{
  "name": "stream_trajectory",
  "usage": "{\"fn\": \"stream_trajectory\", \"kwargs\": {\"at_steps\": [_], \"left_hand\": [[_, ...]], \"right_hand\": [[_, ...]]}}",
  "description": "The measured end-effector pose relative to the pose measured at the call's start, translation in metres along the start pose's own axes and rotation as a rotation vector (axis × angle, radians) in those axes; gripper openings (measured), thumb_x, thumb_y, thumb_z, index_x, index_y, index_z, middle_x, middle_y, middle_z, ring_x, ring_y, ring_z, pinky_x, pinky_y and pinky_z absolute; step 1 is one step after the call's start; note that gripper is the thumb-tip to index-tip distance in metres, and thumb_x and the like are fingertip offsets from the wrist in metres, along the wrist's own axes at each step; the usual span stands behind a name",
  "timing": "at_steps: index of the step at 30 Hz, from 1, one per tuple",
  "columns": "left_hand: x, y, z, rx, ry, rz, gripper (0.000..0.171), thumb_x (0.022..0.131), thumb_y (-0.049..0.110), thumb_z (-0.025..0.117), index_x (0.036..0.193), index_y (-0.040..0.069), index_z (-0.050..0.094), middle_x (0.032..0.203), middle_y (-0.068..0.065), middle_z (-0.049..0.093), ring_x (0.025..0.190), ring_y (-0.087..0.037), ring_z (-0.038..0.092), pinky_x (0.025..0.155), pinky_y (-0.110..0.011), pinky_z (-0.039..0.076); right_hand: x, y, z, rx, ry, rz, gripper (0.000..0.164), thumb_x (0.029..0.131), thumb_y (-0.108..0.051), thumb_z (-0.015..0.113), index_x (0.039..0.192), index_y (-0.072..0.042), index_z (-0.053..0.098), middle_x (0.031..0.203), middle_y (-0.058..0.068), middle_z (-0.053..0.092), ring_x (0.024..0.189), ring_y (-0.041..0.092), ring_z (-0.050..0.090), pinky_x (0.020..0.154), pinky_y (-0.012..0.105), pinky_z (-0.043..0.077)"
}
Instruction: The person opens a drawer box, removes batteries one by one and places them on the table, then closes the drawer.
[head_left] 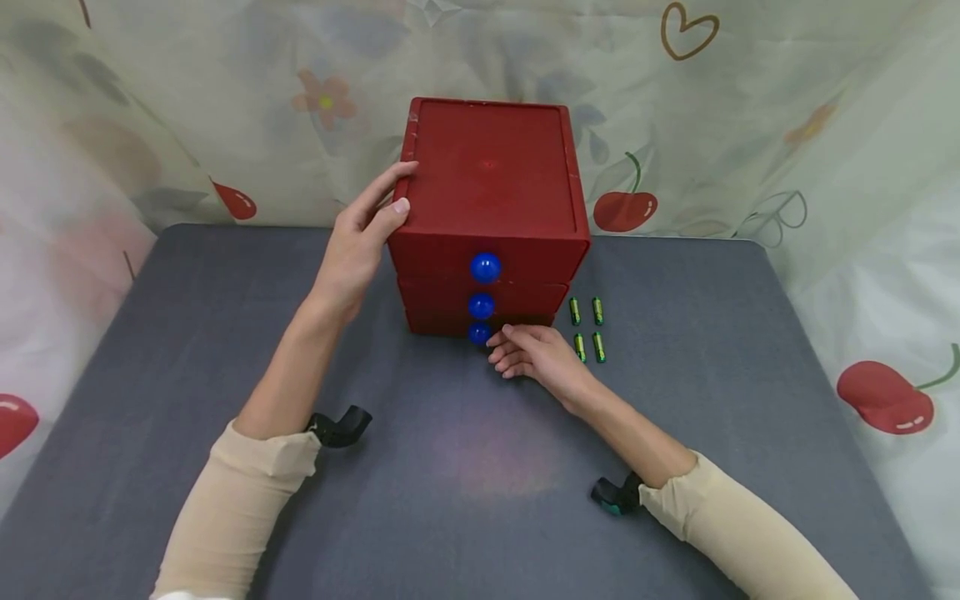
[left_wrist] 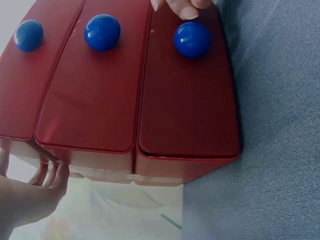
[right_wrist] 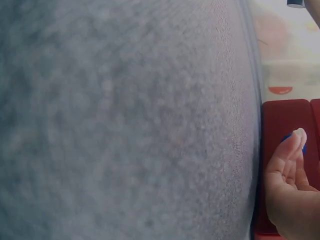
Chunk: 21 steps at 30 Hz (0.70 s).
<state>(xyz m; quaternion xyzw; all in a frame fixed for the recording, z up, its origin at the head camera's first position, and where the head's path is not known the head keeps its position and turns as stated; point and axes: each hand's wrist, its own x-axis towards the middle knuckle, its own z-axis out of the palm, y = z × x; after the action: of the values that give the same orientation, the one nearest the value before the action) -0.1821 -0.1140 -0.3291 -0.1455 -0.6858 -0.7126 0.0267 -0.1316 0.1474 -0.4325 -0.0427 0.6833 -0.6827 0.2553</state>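
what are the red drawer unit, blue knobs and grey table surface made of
Red drawer unit: probably moulded plastic, satin, given its soft sheen and rounded corners.
Blue knobs: glossy, with bright reflections; plastic or glass, can't tell.
Grey table surface: likely matt woven fabric, as fine ribbing shows.

Pale cherry-printed fabric (head_left: 510, 50) hangs behind a grey table (head_left: 712, 375).

Red three-drawer box (head_left: 489, 183), upright on grey table (head_left: 450, 533); drawer fronts (left_wrist: 187, 105) roughly flush, round blue knobs (head_left: 486, 267) down middle.
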Motion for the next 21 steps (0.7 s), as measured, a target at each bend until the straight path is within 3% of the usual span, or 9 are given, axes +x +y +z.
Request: {"fn": "stream_trajectory", "kwargs": {"at_steps": [21], "left_hand": [[0.002,-0.001,-0.001,0.002,-0.003,-0.004,0.046,0.102,0.029,0.055,0.147,0.026,0.05,0.153,0.007,0.04,0.137,-0.013,0.041,0.113,-0.041,0.031]], "right_hand": [[0.015,-0.001,0.002,0.013,-0.107,0.14,0.046,0.106,-0.028,0.049,0.124,0.012,0.058,0.1,0.013,0.07,0.082,0.017,0.068,0.081,0.029,0.057]]}}
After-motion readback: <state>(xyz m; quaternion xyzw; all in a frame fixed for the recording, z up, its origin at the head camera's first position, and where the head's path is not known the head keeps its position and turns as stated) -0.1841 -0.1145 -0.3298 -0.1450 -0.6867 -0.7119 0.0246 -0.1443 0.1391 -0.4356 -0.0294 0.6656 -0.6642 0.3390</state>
